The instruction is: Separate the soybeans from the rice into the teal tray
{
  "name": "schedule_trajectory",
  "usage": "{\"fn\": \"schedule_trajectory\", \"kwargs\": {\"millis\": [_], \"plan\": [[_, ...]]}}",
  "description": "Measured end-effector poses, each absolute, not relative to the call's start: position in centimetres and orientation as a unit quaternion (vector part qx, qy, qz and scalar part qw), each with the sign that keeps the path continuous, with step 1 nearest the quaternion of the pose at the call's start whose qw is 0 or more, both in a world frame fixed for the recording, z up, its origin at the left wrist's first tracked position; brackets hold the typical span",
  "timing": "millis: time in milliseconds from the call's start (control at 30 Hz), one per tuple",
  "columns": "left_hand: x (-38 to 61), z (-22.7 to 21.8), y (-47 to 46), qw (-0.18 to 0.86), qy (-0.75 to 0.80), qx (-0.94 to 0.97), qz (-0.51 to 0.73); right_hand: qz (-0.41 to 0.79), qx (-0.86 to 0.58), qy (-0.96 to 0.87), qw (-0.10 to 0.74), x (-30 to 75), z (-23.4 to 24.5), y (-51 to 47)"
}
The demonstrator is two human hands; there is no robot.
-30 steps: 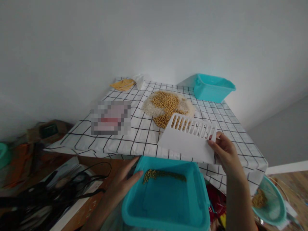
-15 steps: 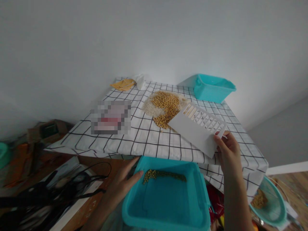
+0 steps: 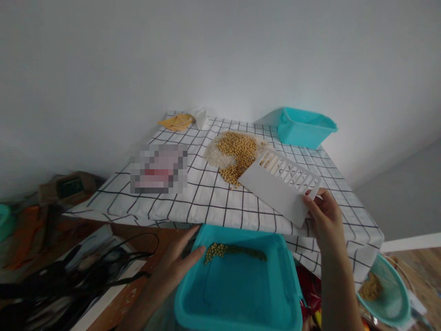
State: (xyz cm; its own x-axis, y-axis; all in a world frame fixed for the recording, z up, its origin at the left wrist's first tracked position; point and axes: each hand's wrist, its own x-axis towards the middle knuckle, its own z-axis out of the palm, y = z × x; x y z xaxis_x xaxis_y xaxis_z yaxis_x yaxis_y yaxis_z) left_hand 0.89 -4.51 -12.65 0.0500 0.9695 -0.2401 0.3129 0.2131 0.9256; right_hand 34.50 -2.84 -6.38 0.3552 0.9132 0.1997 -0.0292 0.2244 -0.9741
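The pixelated item (image 3: 158, 169) cannot be read. The right hand (image 3: 325, 211) pinches the scraper (image 3: 275, 191) at its right end; this slants more than one second ago, its left corner beside the heaped beans (image 3: 239, 147). The left hand (image 3: 174, 262) spreads thumb and forefinger at the bin (image 3: 237, 294) rim. Bare cloth (image 3: 203, 198) lies between item and beans.

dim, flat light; soft shadow beside the rear tub (image 3: 303, 132).
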Motion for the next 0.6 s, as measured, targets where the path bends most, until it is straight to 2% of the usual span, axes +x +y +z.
{"fn": "schedule_trajectory", "kwargs": {"millis": [233, 600], "plan": [[1.05, -11.84, -4.45, 0.501, 0.608, 0.524, 0.323, 0.348, -0.497, -0.433, 0.666, 34.63, -6.43, -2.88], [1.22, -11.88, -4.46, 0.502, 0.602, 0.521, 0.338, 0.372, -0.503, -0.441, 0.643, 34.32, -6.27, -3.15]]}}
